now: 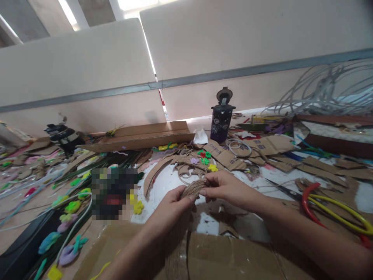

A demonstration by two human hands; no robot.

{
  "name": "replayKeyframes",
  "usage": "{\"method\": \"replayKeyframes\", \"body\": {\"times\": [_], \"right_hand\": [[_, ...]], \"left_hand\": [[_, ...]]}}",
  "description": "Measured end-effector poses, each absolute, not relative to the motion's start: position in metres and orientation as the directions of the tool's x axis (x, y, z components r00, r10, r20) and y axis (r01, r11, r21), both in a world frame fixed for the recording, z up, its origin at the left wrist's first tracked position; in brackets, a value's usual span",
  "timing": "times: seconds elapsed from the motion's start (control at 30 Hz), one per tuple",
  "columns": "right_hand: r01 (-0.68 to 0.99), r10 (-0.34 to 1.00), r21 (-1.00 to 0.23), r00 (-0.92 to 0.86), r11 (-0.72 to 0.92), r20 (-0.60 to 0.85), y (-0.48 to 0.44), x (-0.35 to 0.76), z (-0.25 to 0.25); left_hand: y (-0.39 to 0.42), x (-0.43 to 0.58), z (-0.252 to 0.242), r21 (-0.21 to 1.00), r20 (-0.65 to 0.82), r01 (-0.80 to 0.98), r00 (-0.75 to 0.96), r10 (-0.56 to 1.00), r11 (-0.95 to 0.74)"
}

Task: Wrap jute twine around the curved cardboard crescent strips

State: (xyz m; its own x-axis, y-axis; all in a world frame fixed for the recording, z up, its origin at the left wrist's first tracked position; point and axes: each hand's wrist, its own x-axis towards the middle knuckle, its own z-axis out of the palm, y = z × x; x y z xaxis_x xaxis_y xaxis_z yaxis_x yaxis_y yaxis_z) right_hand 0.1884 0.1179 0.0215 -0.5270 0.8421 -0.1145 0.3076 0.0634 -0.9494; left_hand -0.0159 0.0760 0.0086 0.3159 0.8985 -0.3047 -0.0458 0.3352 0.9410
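A jute-twine bundle (194, 188) is pinched by the left hand (177, 200) and right hand (219, 186), mid-scene, nearer than the red-and-green flower (203, 154). Judged light, pliable, non-slippery; best gripped across all strands.

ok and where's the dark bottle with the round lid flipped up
In the head view, the dark bottle stands right of centre, in front of the pale panel and beyond the right hand, with a crumpled white piece just to its left.
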Motion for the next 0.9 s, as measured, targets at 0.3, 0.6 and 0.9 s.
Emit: {"method": "replayKeyframes", "body": {"times": [0.3,0.6,0.9], "right_hand": [[0.283,0.829,-0.958,-0.545,0.043,-0.124,0.120,0.187,0.019],[0.153,0.818,-0.988,-0.565,-0.024,-0.107,0.115,0.180,0.008],[0.135,0.787,-0.991,-0.613,0.019,-0.068,0.116,0.183,0.011]], "left_hand": [[0.075,-0.015,0.004,0.972,-0.214,-0.016,0.334,0.918,0.233],[0.074,-0.010,-0.002,0.963,-0.225,-0.064,0.344,0.911,0.262],[0.070,-0.008,0.009,0.945,-0.282,-0.067,0.322,0.904,0.319]]}}
